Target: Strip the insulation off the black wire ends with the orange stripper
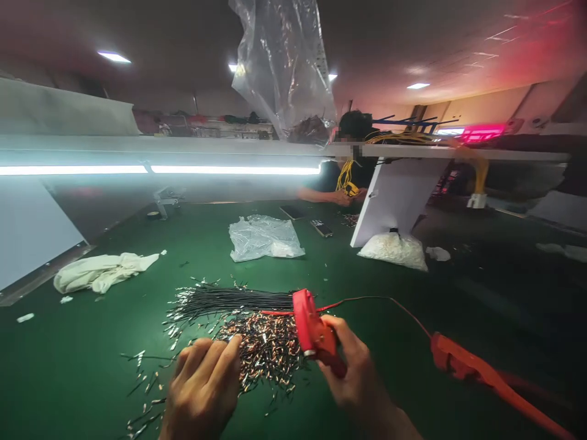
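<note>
On the green table lies a long bundle of black wires [243,299] with silvery ends at its left. Nearer to me is a pile of short black pieces with coppery ends [268,351]. My left hand [204,385] is at the left side of this pile, its fingers curled together; what they hold, if anything, is hidden. My right hand [355,366] is wrapped round a red hand tool [314,327] at the right of the pile and the bundle. A thin red strip [277,313] lies between bundle and pile, left of the tool.
Behind are a clear plastic bag [266,238], a dark phone [321,228] and a bag of white pieces [394,250]. A white cloth [105,272] lies left, a red-handled tool [477,366] right. Across the table, a person's hands [346,197] hold yellow cable.
</note>
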Action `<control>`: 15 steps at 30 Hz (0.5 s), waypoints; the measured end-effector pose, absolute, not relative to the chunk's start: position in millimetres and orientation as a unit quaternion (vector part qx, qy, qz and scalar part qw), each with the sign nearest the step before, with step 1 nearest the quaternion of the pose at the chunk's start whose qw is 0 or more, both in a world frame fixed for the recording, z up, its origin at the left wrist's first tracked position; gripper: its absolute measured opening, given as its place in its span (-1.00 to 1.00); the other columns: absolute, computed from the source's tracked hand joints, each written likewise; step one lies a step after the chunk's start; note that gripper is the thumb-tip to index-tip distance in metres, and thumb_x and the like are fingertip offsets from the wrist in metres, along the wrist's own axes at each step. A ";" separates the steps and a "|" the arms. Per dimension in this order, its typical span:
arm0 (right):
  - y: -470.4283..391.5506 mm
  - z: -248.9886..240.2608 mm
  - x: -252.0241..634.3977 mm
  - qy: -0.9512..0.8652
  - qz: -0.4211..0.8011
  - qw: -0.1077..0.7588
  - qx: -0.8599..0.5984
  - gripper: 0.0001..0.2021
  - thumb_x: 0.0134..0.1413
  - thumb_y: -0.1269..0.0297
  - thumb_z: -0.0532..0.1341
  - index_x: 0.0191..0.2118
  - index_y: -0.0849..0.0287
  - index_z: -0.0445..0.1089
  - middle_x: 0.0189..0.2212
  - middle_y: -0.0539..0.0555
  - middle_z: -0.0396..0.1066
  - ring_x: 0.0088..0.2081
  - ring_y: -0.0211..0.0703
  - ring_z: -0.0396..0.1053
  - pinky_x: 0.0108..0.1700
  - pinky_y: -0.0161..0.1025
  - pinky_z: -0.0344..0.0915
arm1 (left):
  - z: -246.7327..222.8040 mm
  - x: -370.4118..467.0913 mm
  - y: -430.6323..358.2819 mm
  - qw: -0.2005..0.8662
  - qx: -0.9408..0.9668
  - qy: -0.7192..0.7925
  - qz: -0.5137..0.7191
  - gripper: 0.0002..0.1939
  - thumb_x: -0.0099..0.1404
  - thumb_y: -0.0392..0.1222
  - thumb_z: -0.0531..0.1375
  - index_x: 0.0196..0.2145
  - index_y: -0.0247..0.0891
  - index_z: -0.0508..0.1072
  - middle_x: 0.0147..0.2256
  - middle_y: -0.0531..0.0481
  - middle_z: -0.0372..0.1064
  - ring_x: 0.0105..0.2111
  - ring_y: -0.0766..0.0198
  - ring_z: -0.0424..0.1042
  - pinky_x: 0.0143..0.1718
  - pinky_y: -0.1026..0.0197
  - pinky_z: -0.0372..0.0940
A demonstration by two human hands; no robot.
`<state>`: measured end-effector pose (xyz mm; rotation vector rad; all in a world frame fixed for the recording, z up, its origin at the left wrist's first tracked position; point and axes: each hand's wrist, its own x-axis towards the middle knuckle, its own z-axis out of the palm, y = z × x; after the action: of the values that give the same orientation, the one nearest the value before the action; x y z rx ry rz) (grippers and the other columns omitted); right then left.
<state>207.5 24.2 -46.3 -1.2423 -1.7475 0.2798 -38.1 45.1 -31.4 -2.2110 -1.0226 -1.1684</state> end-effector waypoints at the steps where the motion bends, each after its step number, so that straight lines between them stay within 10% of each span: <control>1: 21.3 -45.7 207.2 -0.684 0.189 0.483 -0.514 -0.70 0.02 0.45 0.13 -0.07 0.14 0.22 -0.40 0.03 0.35 -0.42 -0.16 0.29 -0.35 -0.24 0.26 | -30.0 -37.2 43.8 0.217 -0.789 -0.373 -0.437 -0.82 0.27 -0.49 0.18 -0.17 -0.39 0.41 -0.51 0.02 0.39 -0.41 0.26 0.26 -0.27 0.20 0.14; 8: 2.3 -33.7 203.9 -0.404 0.693 0.529 -0.277 -0.77 0.09 0.20 0.23 -0.13 0.13 0.36 -0.31 0.07 0.40 -0.37 -0.13 0.35 -0.33 -0.16 0.32 | -32.3 -27.8 33.0 0.200 -0.790 -0.368 -0.448 -0.79 0.21 -0.54 0.19 -0.22 -0.36 0.41 -0.51 0.02 0.40 -0.40 0.26 0.27 -0.25 0.19 0.13; 15: 3.9 -41.3 197.2 -0.431 0.712 0.503 -0.232 -0.68 0.05 0.19 0.27 -0.06 0.15 0.39 -0.35 0.11 0.48 -0.40 -0.20 0.36 -0.30 -0.21 0.29 | -41.6 -16.2 17.1 0.179 -0.827 -0.309 -0.433 -0.84 0.26 -0.46 0.13 -0.25 -0.38 0.49 -0.43 -0.07 0.46 -0.30 0.21 0.31 -0.17 0.15 0.16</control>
<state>197.2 3.9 -41.3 -0.5591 -1.0397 1.7205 -16.2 17.1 -41.6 -2.3385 -0.8748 -1.2250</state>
